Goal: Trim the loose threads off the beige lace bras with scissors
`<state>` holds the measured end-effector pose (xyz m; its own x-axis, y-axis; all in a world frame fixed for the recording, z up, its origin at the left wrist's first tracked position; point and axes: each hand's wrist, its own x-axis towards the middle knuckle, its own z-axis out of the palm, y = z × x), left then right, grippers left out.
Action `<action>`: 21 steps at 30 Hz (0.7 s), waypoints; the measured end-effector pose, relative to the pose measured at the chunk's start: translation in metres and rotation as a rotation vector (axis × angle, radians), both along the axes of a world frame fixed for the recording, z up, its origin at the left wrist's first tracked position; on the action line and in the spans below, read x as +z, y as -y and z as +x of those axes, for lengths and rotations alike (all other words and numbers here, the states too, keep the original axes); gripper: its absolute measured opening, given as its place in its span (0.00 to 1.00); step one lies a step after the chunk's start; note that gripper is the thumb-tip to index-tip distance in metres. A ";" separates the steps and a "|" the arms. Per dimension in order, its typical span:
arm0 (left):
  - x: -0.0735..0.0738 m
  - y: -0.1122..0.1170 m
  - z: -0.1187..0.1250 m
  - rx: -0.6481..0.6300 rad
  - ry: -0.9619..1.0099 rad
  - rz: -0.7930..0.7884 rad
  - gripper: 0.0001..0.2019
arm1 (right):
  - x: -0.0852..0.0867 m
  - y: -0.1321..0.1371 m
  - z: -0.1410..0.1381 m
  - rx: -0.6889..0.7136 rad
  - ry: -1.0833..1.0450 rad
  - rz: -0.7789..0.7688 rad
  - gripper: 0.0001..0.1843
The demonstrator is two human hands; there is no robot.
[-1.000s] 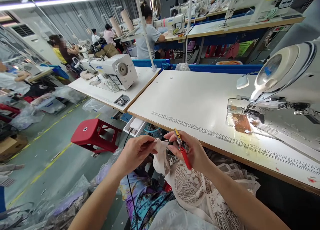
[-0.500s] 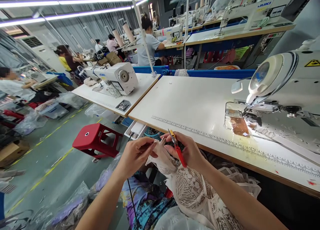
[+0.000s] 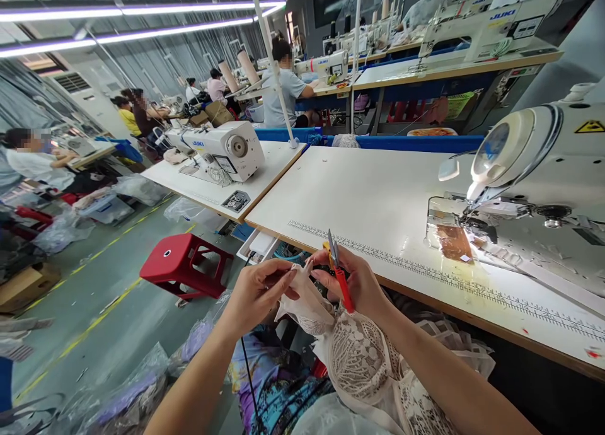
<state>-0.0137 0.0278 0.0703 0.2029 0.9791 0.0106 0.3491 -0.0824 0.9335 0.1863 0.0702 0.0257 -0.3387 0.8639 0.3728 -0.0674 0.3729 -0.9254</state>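
Note:
My left hand [image 3: 258,293] pinches the tip of a cream lace garment [image 3: 359,353] that lies over my lap. My right hand [image 3: 362,284] grips the same tip from the other side and also holds red-handled thread snips [image 3: 339,272], blades pointing up. Both hands hover just below the front edge of the white sewing table [image 3: 373,195]. The sewing machine [image 3: 534,164] stands to the right with its lamp lit over the needle plate.
A red plastic stool [image 3: 182,265] stands on the floor to the left. Another table with a Juki machine [image 3: 222,148] adjoins mine on the left. Plastic bags and fabric lie on the floor. Several other people sit at machines further back.
The snips in my right hand have swung more upright. Both hands stayed together on the lace tip, shifting slightly up.

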 end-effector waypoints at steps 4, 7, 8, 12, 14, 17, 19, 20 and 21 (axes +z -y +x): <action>0.001 0.000 0.000 0.011 -0.008 0.005 0.17 | 0.002 -0.002 0.000 0.006 -0.011 0.008 0.11; 0.003 0.000 -0.001 0.016 -0.013 0.027 0.16 | 0.006 -0.004 0.000 0.015 -0.030 0.007 0.12; 0.005 0.000 -0.001 0.016 -0.007 0.034 0.16 | 0.008 -0.005 -0.001 0.027 -0.027 0.004 0.11; 0.011 -0.001 -0.004 0.022 0.022 0.054 0.16 | 0.015 -0.008 -0.004 0.055 -0.039 0.000 0.10; 0.015 -0.001 -0.006 0.032 0.026 0.064 0.16 | 0.017 -0.010 -0.007 0.048 -0.067 -0.008 0.12; 0.021 -0.002 -0.009 0.060 0.040 0.086 0.16 | 0.020 -0.014 -0.011 0.055 -0.076 -0.018 0.13; 0.024 -0.003 -0.011 0.075 0.040 0.109 0.16 | 0.023 -0.015 -0.014 0.072 -0.063 -0.003 0.12; 0.025 -0.002 -0.012 0.077 0.035 0.119 0.16 | 0.025 -0.016 -0.015 0.077 -0.060 0.009 0.11; 0.027 -0.002 -0.013 0.075 0.029 0.126 0.16 | 0.027 -0.017 -0.017 0.082 -0.060 0.022 0.11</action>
<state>-0.0266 0.0301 0.0969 0.1266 0.9821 0.1394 0.3322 -0.1744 0.9270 0.1696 0.0867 0.0526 -0.3848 0.8253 0.4132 -0.1536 0.3842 -0.9104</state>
